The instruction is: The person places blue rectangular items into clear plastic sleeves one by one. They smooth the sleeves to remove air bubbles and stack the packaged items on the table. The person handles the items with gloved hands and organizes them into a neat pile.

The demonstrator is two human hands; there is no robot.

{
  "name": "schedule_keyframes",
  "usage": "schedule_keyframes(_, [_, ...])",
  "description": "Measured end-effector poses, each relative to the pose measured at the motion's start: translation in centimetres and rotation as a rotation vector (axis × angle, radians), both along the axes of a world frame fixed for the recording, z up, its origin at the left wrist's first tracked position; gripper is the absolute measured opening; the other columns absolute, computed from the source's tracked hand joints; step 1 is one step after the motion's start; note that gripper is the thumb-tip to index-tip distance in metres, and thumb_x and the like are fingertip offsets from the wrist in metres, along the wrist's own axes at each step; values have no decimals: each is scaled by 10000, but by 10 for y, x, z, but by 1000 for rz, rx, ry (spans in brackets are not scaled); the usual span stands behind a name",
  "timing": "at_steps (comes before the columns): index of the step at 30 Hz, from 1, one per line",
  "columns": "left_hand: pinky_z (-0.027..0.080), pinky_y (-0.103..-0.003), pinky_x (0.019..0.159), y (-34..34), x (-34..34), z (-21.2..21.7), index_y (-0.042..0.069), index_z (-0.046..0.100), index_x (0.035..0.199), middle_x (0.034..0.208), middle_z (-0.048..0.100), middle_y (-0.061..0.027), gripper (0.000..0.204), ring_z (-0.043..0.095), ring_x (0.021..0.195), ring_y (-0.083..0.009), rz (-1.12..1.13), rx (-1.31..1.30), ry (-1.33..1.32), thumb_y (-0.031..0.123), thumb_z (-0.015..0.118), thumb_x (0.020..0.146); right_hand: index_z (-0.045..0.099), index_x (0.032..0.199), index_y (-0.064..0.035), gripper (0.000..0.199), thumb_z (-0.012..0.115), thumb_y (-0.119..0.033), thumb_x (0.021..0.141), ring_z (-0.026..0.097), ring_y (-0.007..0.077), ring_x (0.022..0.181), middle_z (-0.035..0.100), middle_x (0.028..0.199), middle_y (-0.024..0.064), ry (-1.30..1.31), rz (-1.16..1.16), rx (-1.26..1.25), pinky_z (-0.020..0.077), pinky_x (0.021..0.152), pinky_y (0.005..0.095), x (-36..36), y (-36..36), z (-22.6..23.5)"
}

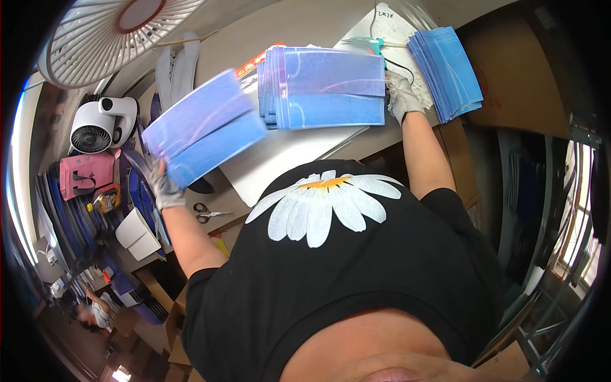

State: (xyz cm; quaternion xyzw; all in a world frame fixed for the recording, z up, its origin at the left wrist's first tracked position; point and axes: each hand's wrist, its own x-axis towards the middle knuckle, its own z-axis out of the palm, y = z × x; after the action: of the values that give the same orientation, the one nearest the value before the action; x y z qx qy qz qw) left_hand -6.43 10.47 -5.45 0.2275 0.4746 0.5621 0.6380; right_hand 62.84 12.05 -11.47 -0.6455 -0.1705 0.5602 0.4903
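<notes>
My left hand (165, 186), in a pale glove, is closed on the lower left edge of a blue-purple printed panel (210, 121). This panel has a lengthwise fold or seam, is tilted and is slightly blurred. Beside it lies a stack of similar blue panels (337, 86), its left edges fanned out. My gloved right hand (403, 97) is at the right end of that stack, fingers curled against its edge and partly hidden. Farther right leans another fanned stack of blue panels (445, 73). A teal glue gun (372, 44) with a dark cord lies behind my right hand.
Scissors (210, 213) rest near the table's front edge by my left forearm. A white fan (95, 124), a pink bag (87, 176) and a white box (137, 234) stand at left. A large fan (133, 25) overhangs the far left; brown cardboard (515, 70) stands at right.
</notes>
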Motion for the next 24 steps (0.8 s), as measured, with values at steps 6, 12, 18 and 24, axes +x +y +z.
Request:
schedule_keyframes(6, [511,-502,989,-7,-21,-6,32,428,1432,1297,603,-166,488,609,1155,-340,20,50,18,250,534,1008,656,1181,-9,333,667,-171,890,558,156,624,643,844,46,-365,-190,-51,442,546,328,41,1,-27])
schedule_keyframes(12, [577,-471,888,9,98,-17,29,502,1345,1226,635,-151,423,660,1052,-312,41,44,-32,207,597,973,693,1060,-23,295,639,-282,929,607,181,663,669,821,93,-866,265,302,509,612,336,-74,4,41])
schedule_keyframes(18, [540,-472,962,34,141,-38,56,484,1377,1292,604,-139,457,621,1135,-303,-272,-70,-183,230,604,972,695,980,-47,330,645,-371,946,587,121,640,627,738,39,86,552,310,470,545,261,-142,-8,107])
schedule_keyframes(24, [538,-490,964,43,139,-57,74,496,1362,1276,607,-140,419,620,1134,-318,-358,-94,-251,225,586,982,693,973,-60,294,650,-347,929,540,94,601,624,733,13,216,442,247,416,514,233,-144,-19,106])
